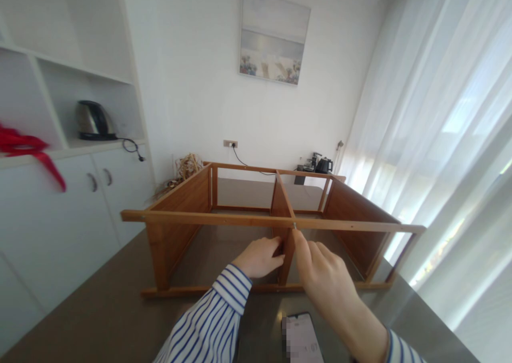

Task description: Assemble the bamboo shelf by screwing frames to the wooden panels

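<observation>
A wooden shelf frame [224,219] lies on a dark table [100,309], with side panels, a middle divider [283,203] and a long front rail across the top. My left hand [260,257] is curled around the near edge of the middle divider, just below the rail. My right hand [324,277] reaches up to the rail where it meets the divider, its thumb and forefinger pinched on a small screw [294,226] there. Both sleeves are blue-and-white striped.
A phone [302,337] lies on the table near my right wrist. White cupboards at the left hold a steel kettle [93,120] and something red [24,145]. Dried straw [184,168] and a black kettle set [318,164] stand at the far wall. Curtains hang at the right.
</observation>
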A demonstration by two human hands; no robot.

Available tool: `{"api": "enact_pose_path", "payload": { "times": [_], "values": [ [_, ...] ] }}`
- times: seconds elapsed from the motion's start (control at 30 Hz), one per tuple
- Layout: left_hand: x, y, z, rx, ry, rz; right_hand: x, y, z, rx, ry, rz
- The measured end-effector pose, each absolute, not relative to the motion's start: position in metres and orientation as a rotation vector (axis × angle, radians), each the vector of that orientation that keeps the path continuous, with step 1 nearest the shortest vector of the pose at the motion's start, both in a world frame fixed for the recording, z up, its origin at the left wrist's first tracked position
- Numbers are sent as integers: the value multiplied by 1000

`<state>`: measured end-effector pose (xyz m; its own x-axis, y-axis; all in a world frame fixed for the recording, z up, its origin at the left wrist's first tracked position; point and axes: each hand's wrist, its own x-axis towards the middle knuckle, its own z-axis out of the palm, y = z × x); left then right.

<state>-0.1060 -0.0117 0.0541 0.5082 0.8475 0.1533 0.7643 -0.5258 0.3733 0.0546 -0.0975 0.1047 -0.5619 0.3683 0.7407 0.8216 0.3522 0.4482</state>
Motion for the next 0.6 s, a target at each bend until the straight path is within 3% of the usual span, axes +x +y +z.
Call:
{"api": "enact_pose_path", "payload": {
  "times": [0.33,0.47,0.6],
  "values": [
    [-105,-15,59,2513,1410,426,32,-93,92,-1146,-1665,50],
    [-105,-16,59,2498,1416,430,38,-93,90,-1103,-1720,109],
    [-105,-14,57,2478,1390,442,48,-91,89,-1041,-1817,-138]
  ]
}}
